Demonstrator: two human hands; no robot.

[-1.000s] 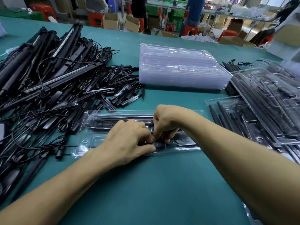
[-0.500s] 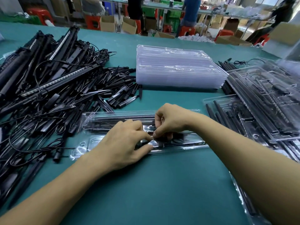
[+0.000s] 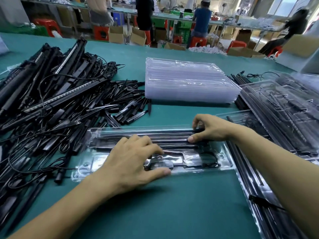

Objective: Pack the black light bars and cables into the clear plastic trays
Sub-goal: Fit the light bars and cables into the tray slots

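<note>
loose pile (image 3: pixel 51 104): we see black bars and cables heaped far left.
left hand (image 3: pixel 131 163): fingers spread, pressing the clear tray (image 3: pixel 226 163), thumb on its near rim.
right hand (image 3: pixel 212 128): pinching the end of a light bar (image 3: pixel 164 135) lying in that tray.
worktop (image 3: pixel 172 204): green; empty tray stack (image 3: pixel 186 83) behind, filled trays (image 3: pixel 284 114) at right.
room: we make out people (image 3: pixel 202 19), boxes (image 3: pixel 116 34), red stools (image 3: pixel 198 41).

There is no text, label, brand, number or sign that can be read in this view.
</note>
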